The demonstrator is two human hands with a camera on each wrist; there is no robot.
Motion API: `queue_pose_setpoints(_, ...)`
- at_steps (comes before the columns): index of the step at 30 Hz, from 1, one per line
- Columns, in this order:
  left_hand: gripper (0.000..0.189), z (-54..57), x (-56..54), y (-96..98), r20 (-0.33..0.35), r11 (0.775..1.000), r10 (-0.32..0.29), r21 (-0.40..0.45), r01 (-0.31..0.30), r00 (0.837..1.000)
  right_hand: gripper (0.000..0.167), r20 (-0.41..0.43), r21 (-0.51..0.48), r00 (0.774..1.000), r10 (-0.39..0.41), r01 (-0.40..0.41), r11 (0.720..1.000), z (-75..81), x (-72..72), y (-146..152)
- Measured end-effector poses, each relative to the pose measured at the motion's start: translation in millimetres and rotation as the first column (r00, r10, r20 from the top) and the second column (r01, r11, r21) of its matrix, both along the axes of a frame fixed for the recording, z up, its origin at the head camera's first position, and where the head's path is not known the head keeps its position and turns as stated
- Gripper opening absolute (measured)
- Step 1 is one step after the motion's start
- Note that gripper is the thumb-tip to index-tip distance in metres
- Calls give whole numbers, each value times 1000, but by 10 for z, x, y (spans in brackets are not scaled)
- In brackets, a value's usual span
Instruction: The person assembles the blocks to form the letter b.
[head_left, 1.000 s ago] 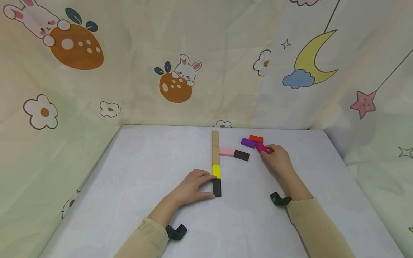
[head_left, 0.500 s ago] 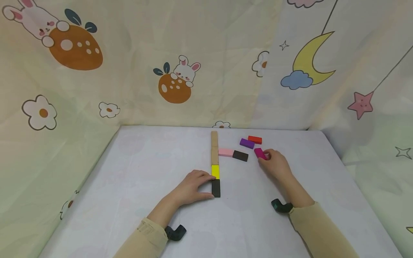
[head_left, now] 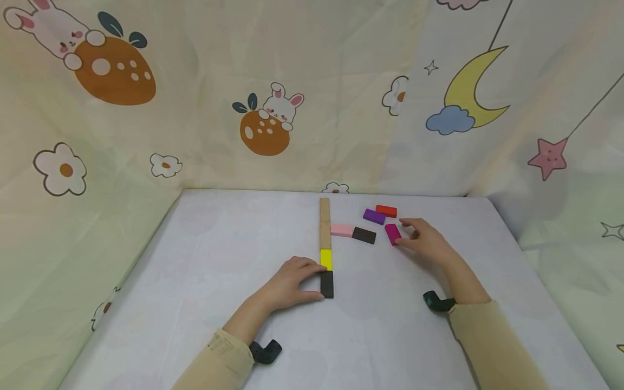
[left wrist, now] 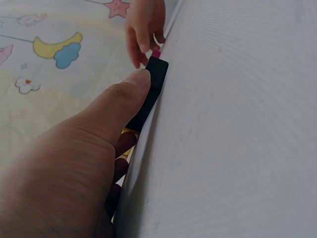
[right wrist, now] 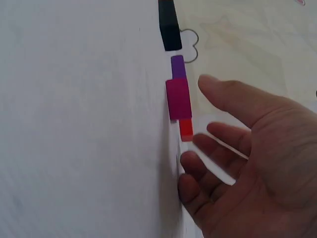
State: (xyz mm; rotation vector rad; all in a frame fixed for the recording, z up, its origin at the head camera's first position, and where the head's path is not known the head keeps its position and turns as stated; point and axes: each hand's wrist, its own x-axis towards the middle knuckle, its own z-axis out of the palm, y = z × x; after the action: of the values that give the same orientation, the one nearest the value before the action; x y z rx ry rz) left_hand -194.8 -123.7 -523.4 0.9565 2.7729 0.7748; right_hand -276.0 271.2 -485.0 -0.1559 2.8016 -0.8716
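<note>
A straight column of blocks runs away from the person: a black block (head_left: 326,285) nearest, then a yellow block (head_left: 326,259), then two tan wooden blocks (head_left: 324,234). My left hand (head_left: 290,283) holds the black block by its ends, thumb at the near end and index finger where it meets the yellow one; the left wrist view has the thumb (left wrist: 126,91) against it. On the right, a magenta block (head_left: 392,234) lies on the table. My right hand (head_left: 425,241) is beside it, fingers spread and loosely bent, gripping nothing; the right wrist view shows a gap between thumb and block.
From the column a pink block (head_left: 342,231) branches rightward, with a second black block (head_left: 364,235) slightly tilted at its end. Behind the magenta block lie a purple block (head_left: 374,216) and a red block (head_left: 386,211). A printed cloth wall (head_left: 209,108) stands along the table's back edge.
My right hand has drawn the magenta block toward the person, away from the purple and red blocks, then let go and shifted right. The left hand has stayed in place.
</note>
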Motion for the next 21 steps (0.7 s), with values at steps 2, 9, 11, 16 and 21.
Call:
queue_pose_setpoints(2, 62, -4, -3, 1, -1, 1000, -2, -1, 2, 1000, 72, 1, 0, 999, 47, -47, 999, -9, -35, 68)
queue_pose_setpoints(9, 62, -30, -12, -2, -5, 1000, 3, -5, -3, 1000, 77, 37, -17, 988, 150, -149, 989, -26, -165, 189)
queue_pose_setpoints(11, 61, -34, -13, -4, -4, 1000, 3, -2, -3, 1000, 77, 49, -23, 986, 159, -158, 987, -36, -205, 199)
queue_pose_setpoints(16, 62, -41, -19, -5, -4, 1000, 1, 0, -1, 1000, 76, 81, -15, 981, 174, -173, 985, -42, -266, 199)
queue_pose_setpoints(21, 62, -48, -23, -5, -9, 1000, 0, -1, 0, 1000, 74, 87, 7, 979, 183, -185, 983, -44, -284, 201)
